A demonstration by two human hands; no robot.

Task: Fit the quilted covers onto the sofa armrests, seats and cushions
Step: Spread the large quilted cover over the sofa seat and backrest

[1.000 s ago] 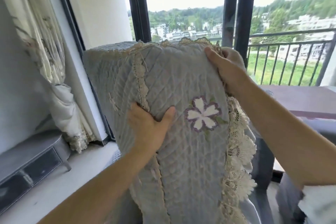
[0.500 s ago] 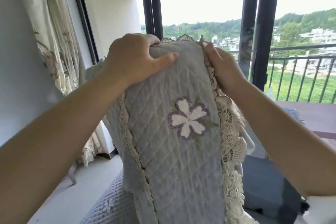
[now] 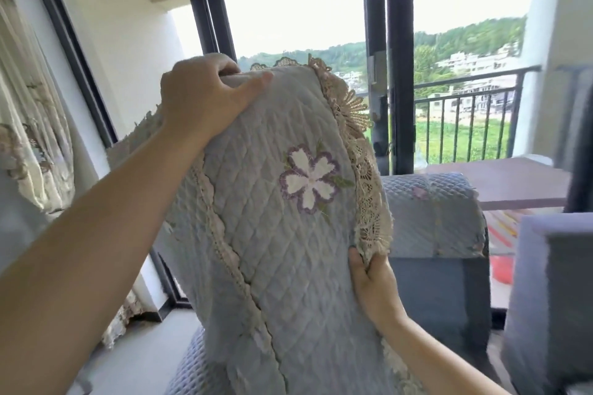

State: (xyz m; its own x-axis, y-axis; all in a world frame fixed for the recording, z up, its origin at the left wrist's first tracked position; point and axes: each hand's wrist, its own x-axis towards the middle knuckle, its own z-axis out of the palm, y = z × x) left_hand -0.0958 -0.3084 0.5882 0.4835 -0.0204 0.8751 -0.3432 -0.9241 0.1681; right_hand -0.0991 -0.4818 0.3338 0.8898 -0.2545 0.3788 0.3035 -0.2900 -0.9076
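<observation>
Holding the cover (image 3: 272, 234) up on a cushion

Our left hand (image 3: 202, 96) is gripping the cover's top edge, fingers curled over it; our right hand (image 3: 375, 289) is pinching its lace side lower down. An armrest (image 3: 433, 212) behind is wearing another cover.

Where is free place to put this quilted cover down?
Bare patches: the brown tabletop behind the covered armrest, and the floor below the curtain. Crowded: left hand and right hand hold the quilted cover close.
</observation>
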